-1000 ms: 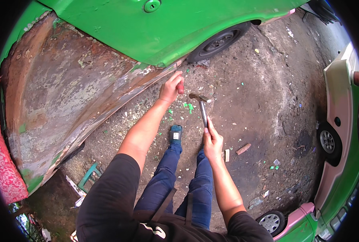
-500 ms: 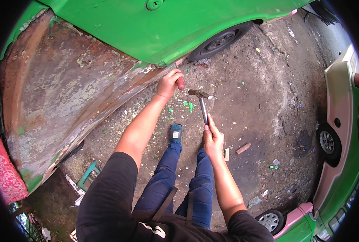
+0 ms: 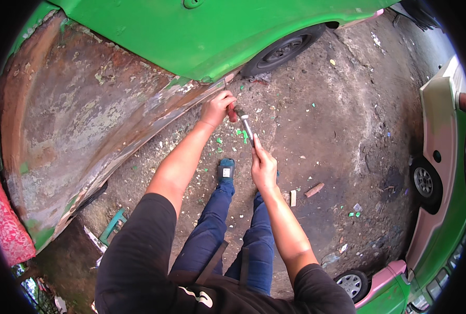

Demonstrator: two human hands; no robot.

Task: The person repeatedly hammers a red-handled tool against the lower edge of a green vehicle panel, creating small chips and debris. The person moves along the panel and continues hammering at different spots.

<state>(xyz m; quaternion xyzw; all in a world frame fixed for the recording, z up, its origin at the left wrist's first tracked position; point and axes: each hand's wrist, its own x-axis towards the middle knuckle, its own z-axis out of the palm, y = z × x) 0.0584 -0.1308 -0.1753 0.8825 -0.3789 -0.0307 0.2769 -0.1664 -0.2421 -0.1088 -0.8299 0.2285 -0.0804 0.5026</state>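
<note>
My left hand [image 3: 215, 109] is closed around a red-handled chisel [image 3: 232, 112]. Its flat metal blade points away from me, against the lower edge of a green car body [image 3: 159, 36], beside a scraped, rusty panel [image 3: 91, 99]. My right hand [image 3: 264, 168] grips a hammer [image 3: 247, 128] by its metal shaft. The hammer head is right at the butt of the chisel handle; whether they touch I cannot tell for sure. Green paint flakes [image 3: 243, 136] lie on the ground below.
The green car's wheel [image 3: 284, 51] is just beyond my hands. On the dirty ground lie a brownish piece [image 3: 314, 190], a pale block [image 3: 293, 198] and a green plastic object [image 3: 113, 226]. Pink-and-green vehicles [image 3: 437, 172] stand to the right. Patterned red cloth [image 3: 10, 220] hangs far left.
My right hand has swung the hammer left and slightly forward, bringing its head from a gap away up to the chisel's handle. The left hand has stayed nearly in place.
</note>
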